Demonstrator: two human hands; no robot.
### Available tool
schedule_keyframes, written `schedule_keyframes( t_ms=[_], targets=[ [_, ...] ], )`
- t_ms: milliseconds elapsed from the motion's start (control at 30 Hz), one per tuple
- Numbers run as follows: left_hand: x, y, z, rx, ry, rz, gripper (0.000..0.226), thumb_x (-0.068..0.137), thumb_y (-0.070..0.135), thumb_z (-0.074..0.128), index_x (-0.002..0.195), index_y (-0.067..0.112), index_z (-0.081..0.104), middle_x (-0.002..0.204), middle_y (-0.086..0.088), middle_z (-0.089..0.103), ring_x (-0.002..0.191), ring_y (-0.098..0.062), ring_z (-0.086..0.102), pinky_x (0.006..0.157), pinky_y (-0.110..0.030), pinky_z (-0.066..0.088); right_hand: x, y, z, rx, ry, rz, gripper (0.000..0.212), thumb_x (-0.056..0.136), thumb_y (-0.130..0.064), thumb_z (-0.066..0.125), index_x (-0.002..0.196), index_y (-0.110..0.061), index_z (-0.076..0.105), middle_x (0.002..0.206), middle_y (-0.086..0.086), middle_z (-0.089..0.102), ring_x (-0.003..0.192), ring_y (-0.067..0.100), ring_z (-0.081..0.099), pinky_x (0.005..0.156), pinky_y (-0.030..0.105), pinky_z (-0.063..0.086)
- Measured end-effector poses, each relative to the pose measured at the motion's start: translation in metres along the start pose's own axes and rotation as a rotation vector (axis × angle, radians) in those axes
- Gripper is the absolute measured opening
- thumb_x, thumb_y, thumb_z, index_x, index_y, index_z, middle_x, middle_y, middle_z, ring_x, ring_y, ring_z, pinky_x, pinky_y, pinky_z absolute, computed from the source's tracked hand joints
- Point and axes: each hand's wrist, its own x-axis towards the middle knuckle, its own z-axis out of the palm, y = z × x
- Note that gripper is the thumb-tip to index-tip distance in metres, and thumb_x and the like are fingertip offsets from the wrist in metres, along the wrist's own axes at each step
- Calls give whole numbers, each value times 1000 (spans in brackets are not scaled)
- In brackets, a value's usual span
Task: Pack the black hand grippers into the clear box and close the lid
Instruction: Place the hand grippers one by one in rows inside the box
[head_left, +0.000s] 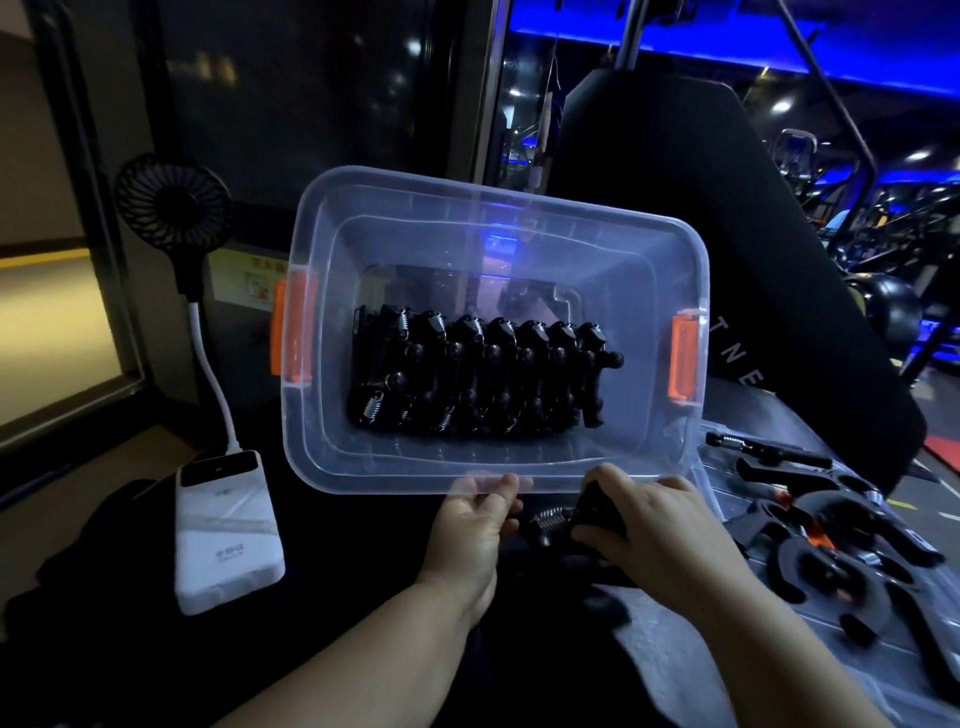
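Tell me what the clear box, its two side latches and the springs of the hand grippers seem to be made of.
Clear box: probably plastic, glossy and translucent; things behind show through its walls.
Latches: likely orange plastic, slightly see-through.
Springs: apparently bare metal; the coils glint silver.

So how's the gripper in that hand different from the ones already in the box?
The held gripper sits outside the box, just below its near rim, clasped by the right hand. The boxed grippers lie on the floor of the box. The held gripper is single, while the boxed grippers are packed side by side in a row. All are black with metal springs.
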Motion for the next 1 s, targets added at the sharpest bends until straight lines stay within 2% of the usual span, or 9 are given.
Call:
schedule_keyframes(
  t_ms=[133, 200, 267, 367, 467, 567, 667, 767, 1000],
  targets=[
    [1, 0, -2, -13, -12, -9, 13, 93, 25, 53, 92, 14, 58, 92, 3, 72, 83, -8, 58, 74, -23, 45, 0, 10, -11, 59, 74, 35, 38, 83, -53, 62, 103, -23, 51, 75, -9, 59, 78, 25, 61, 64, 28, 28],
    [1, 0, -1, -31, -11, -23, 12, 93, 25, 53, 91, 14, 57, 90, 2, 73, 81, -8, 58, 74, -23, 46, 2, 15, -20, 72, 125, 53, 40, 80, -53, 64, 101, -21, 52, 75, -2, 64, 72, 31, 61, 57, 33, 38],
    [1, 1, 0, -56, -13, -31, 11, 93, 23, 53, 90, 13, 56, 91, 0, 72, 79, -9, 57, 73, -23, 45, 8, 16, -29, 84, 174, 69, 41, 80, -52, 64, 102, -20, 53, 79, 3, 66, 72, 34, 62, 57, 35, 43],
    [2, 2, -1, -54, -40, -32, 13, 93, 25, 53, 91, 13, 57, 93, 0, 71, 80, -9, 55, 74, -22, 44, 20, 15, -37, 108, 228, 52, 40, 81, -48, 66, 105, -20, 53, 80, 2, 64, 73, 36, 61, 58, 35, 43],
    [2, 2, -1, -43, -37, -34, 19, 94, 25, 51, 99, 8, 58, 93, 1, 70, 79, -9, 54, 72, -22, 43, 36, 13, -37, 95, 274, 12, 37, 84, -43, 66, 109, -19, 52, 77, 0, 61, 72, 36, 60, 56, 34, 36],
    [1, 3, 0, -73, -49, -32, 21, 95, 21, 50, 104, 3, 57, 88, 1, 69, 76, -8, 54, 70, -21, 43, 54, 11, -33, 84, 306, -34, 34, 88, -38, 64, 112, -17, 53, 84, 6, 68, 74, 38, 60, 58, 33, 34],
    [0, 5, 0, -92, -58, -41, 15, 95, 21, 50, 93, 9, 59, 82, 3, 70, 73, -7, 55, 69, -21, 42, 72, 9, -28, 66, 361, -86, 32, 87, -32, 67, 111, -14, 56, 82, 11, 69, 74, 39, 61, 61, 33, 33],
    [2, 5, 2, -63, -54, -52, 17, 96, 22, 48, 88, 14, 60, 80, 7, 70, 73, -6, 56, 69, -21, 43, 93, 10, -24, 20, 415, -127, 29, 84, -26, 71, 107, -13, 59, 83, 12, 68, 80, 38, 62, 70, 38, 40],
    [4, 3, 1, -110, -15, -65, 6, 91, 18, 56, 86, 18, 55, 77, 5, 72, 66, -5, 58, 64, -20, 43, 150, 24, -20, -53, 471, -84, 24, 85, -22, 67, 104, -9, 59, 88, 14, 67, 98, 37, 57, 81, 43, 39]
  ],
)
